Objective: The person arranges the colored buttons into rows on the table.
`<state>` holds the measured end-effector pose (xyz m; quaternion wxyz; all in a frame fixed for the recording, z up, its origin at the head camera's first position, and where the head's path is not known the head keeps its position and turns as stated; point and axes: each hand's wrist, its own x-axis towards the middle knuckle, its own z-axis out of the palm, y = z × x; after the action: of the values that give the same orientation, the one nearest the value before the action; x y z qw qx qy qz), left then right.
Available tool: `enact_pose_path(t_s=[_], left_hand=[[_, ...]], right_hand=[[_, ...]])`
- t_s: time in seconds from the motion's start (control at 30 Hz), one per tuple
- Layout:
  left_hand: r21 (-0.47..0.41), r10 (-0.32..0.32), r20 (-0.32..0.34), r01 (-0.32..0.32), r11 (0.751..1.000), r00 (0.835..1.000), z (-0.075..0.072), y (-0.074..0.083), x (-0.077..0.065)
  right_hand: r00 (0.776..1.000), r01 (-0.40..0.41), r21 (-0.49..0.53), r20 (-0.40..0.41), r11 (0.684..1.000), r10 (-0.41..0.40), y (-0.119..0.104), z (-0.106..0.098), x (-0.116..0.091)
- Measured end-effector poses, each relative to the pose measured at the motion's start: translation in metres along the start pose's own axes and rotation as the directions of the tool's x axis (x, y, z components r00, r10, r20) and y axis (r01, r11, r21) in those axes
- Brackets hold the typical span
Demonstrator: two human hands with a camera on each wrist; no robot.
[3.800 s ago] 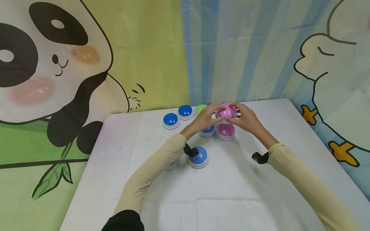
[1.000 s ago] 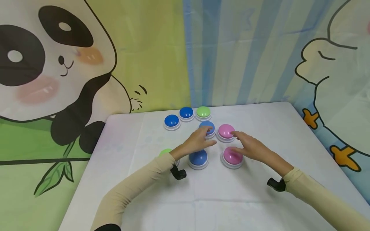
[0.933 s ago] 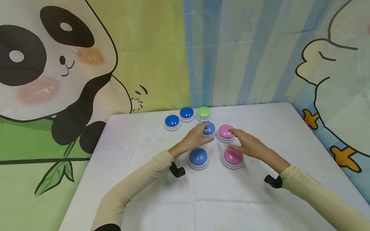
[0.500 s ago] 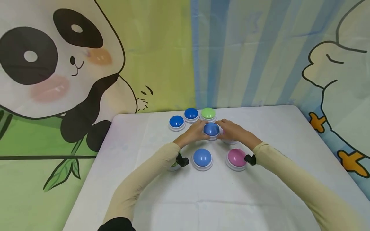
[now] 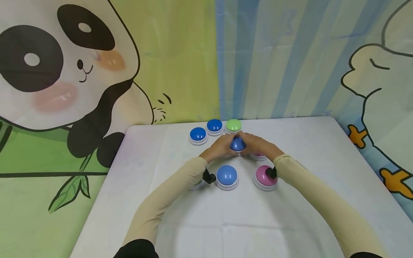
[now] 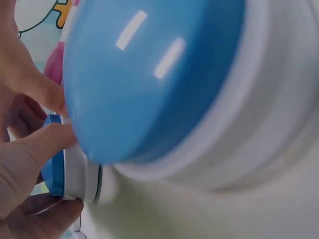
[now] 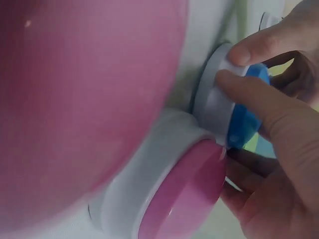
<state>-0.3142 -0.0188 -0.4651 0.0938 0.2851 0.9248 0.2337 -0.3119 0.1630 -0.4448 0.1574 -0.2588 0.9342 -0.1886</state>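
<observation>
One held button [image 5: 237, 144]: blue dome, white base, gripped by both hands; whether the base rests on the white table [image 5: 258, 222] or just above it cannot be told.

Left hand [image 5: 222, 146]: at the held button's left side, thumb and fingers grasping it. Right hand [image 5: 256, 144]: at its right side, grasping likewise. Fingers of the two hands come close together at its far side.

One pink button [image 5: 259, 157]: just right and slightly in front of the held button, partly hidden by the right hand in the head view.

One green button [image 5: 233, 125]: behind the held button.

Two dark blue buttons [image 5: 198, 134]: to its left and farther back, near each other.

One near blue button [image 5: 227, 175]: in front of the held button and slightly left.

One near pink button [image 5: 264, 176]: in front and right of it, partly covered by a black wrist device [image 5: 271, 173].

One further button [image 5: 197, 186]: in front and left of it, mostly hidden by the left sleeve [image 5: 177, 186].

One panda print [image 5: 96, 75]: behind the held button, well to its left
</observation>
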Motion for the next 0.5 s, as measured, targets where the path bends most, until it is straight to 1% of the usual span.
enact_pose_path(t_s=[0.1, 0.2, 0.27, 0.37, 0.43, 0.5], left_hand=[[-0.018, 0.021, -0.014, -0.021, 1.000, 1.000, -0.004, -0.002, -0.001], [-0.044, 0.038, -0.042, -0.040, 0.998, 0.998, -0.011, -0.001, -0.010], [-0.062, 0.050, -0.060, -0.053, 0.997, 0.997, -0.018, 0.002, -0.021], [-0.063, 0.073, -0.073, -0.078, 0.995, 0.995, -0.026, 0.012, -0.044], [-0.064, 0.088, -0.069, -0.093, 0.994, 0.994, -0.029, 0.019, -0.059], [-0.061, 0.105, -0.061, -0.108, 0.992, 0.993, -0.029, 0.025, -0.071]], right_hand=[[0.999, 0.041, 0.003, -0.031, 0.999, -0.041, 0.000, -0.003, -0.003], [0.995, 0.075, 0.006, -0.068, 0.997, -0.075, -0.005, -0.008, -0.012], [0.988, 0.111, 0.005, -0.107, 0.994, -0.110, -0.011, -0.010, -0.023], [0.974, 0.162, 0.000, -0.161, 0.987, -0.159, -0.024, -0.010, -0.045], [0.969, 0.175, 0.003, -0.178, 0.985, -0.172, -0.034, -0.008, -0.060], [0.969, 0.174, 0.003, -0.181, 0.985, -0.171, -0.041, -0.006, -0.072]])
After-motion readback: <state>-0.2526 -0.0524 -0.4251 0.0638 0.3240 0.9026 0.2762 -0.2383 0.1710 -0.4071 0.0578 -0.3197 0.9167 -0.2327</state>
